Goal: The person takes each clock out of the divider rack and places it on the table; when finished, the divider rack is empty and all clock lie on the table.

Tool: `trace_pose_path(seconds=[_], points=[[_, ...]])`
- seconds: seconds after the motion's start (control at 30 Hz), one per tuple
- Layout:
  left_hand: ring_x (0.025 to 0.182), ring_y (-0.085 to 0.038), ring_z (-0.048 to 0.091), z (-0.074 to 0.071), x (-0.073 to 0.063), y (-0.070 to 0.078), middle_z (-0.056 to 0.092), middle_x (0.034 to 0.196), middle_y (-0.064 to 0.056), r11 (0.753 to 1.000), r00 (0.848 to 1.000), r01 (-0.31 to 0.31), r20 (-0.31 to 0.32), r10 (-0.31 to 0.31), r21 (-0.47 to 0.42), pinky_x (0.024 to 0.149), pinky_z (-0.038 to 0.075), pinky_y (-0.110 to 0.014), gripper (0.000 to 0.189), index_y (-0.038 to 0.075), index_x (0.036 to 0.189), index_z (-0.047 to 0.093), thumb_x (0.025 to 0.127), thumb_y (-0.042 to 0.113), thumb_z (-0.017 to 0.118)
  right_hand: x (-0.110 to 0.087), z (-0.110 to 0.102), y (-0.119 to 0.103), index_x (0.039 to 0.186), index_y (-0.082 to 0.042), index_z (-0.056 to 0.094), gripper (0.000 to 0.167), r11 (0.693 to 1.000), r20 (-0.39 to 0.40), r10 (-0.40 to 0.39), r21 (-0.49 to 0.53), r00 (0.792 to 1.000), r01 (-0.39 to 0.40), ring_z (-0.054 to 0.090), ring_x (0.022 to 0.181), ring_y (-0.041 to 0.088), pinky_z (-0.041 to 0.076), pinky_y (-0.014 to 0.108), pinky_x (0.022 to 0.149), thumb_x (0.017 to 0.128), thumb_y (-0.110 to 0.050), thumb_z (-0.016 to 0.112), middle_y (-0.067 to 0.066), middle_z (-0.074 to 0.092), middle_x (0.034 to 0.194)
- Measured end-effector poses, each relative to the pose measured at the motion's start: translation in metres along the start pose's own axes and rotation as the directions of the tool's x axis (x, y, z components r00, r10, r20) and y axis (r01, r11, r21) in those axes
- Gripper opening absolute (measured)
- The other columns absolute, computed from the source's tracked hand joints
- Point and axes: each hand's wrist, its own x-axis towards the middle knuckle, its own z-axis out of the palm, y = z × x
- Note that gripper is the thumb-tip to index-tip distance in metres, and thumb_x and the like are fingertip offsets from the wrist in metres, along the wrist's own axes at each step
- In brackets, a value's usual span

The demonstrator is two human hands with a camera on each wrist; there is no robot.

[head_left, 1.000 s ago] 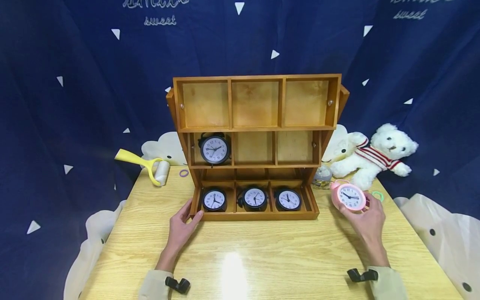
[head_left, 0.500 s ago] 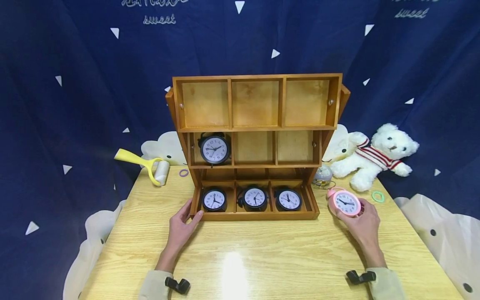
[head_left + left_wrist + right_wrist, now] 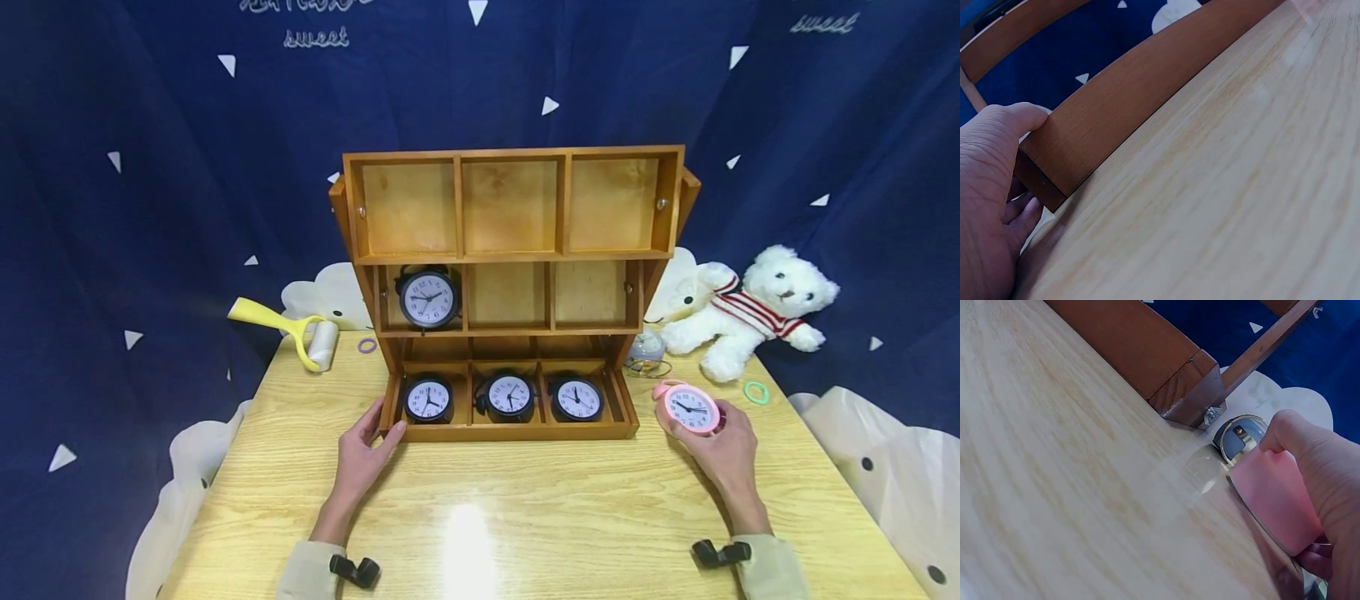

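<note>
My left hand (image 3: pixel 362 450) grips the front left corner of a three-tier wooden shelf (image 3: pixel 517 432), thumb on the front board and fingers round the side. In the left wrist view, that corner (image 3: pixel 1079 147) lies between thumb and fingers. My right hand (image 3: pixel 723 446) holds a pink alarm clock (image 3: pixel 690 408) by its sides, to the right of the shelf, its dial facing up toward the head camera. Black alarm clocks fill the bottom row: a left one (image 3: pixel 428 400), a middle one (image 3: pixel 508 395) and a right one (image 3: pixel 577 399). Another black clock (image 3: pixel 428 299) sits in the middle tier's left compartment.
A white teddy bear (image 3: pixel 750 312) sits behind the pink clock. A clear, round object (image 3: pixel 647 350) stands by the shelf's right side. A green ring (image 3: pixel 756 392) lies at right; a purple ring (image 3: pixel 367 345) and yellow-handled roller (image 3: pixel 300 332) lie at left.
My right hand has carried the pink clock a little left and toward me, uncovering the green ring. My left hand has stayed at the shelf corner.
</note>
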Motion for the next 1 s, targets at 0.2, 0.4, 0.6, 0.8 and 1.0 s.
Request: trace_pose_path(seconds=[0.2, 0.4, 0.6, 0.8, 1.0], points=[[0.135, -0.038, 0.055, -0.001, -0.001, 0.002, 0.055, 0.149, -0.023, 1.000, 1.000, 0.007, 0.001, -0.007, 0.014, 0.109, 0.046, -0.039, 0.061, -0.006, 0.148, 0.053, 0.094, 0.010, 0.079, 0.000, 0.001, -0.001, 0.129, 0.010, 0.060, 0.077, 1.000, 0.007, 0.028, 0.001, 1.000, -0.028, 0.057, 0.111, 0.044, 0.043, 0.056, 0.091, 0.070, -0.026, 0.094, 0.031, 0.062, 0.118], [0.137, -0.038, 0.054, -0.002, 0.000, 0.003, 0.053, 0.150, -0.025, 1.000, 1.000, 0.006, 0.018, -0.006, 0.017, 0.111, 0.045, -0.044, 0.062, -0.007, 0.149, 0.052, 0.095, 0.010, 0.078, 0.000, 0.002, -0.001, 0.129, 0.010, 0.061, 0.077, 0.999, -0.007, 0.050, 0.001, 0.999, -0.050, 0.055, 0.113, 0.046, 0.042, 0.059, 0.093, 0.071, -0.028, 0.092, 0.032, 0.061, 0.120], [0.136, -0.039, 0.054, -0.002, 0.000, 0.003, 0.053, 0.150, -0.026, 1.000, 1.000, -0.009, 0.014, 0.009, 0.009, 0.111, 0.045, -0.047, 0.062, -0.008, 0.148, 0.052, 0.095, 0.009, 0.078, -0.001, 0.003, -0.004, 0.139, 0.009, 0.054, 0.082, 0.998, 0.028, 0.054, 0.018, 0.998, -0.055, 0.051, 0.119, 0.047, 0.040, 0.061, 0.097, 0.076, -0.028, 0.090, 0.033, 0.057, 0.127], [0.136, -0.038, 0.054, -0.003, 0.000, 0.002, 0.052, 0.150, -0.025, 1.000, 1.000, -0.007, 0.012, 0.007, 0.004, 0.111, 0.044, -0.047, 0.062, -0.008, 0.148, 0.051, 0.095, 0.009, 0.078, -0.002, 0.003, -0.015, 0.148, 0.008, 0.043, 0.092, 0.999, -0.055, -0.008, 0.049, 0.998, 0.011, 0.045, 0.129, 0.049, 0.039, 0.066, 0.104, 0.075, -0.023, 0.089, 0.034, 0.047, 0.141], [0.139, -0.039, 0.051, -0.001, 0.000, 0.002, 0.051, 0.152, -0.025, 1.000, 1.000, 0.015, 0.021, -0.015, -0.010, 0.113, 0.042, -0.046, 0.063, -0.007, 0.149, 0.050, 0.095, 0.010, 0.078, -0.003, -0.003, -0.037, 0.152, -0.002, 0.046, 0.091, 0.992, -0.152, -0.067, 0.098, 0.986, 0.083, 0.045, 0.135, 0.048, 0.037, 0.066, 0.113, 0.074, -0.018, 0.090, 0.029, 0.047, 0.149]])
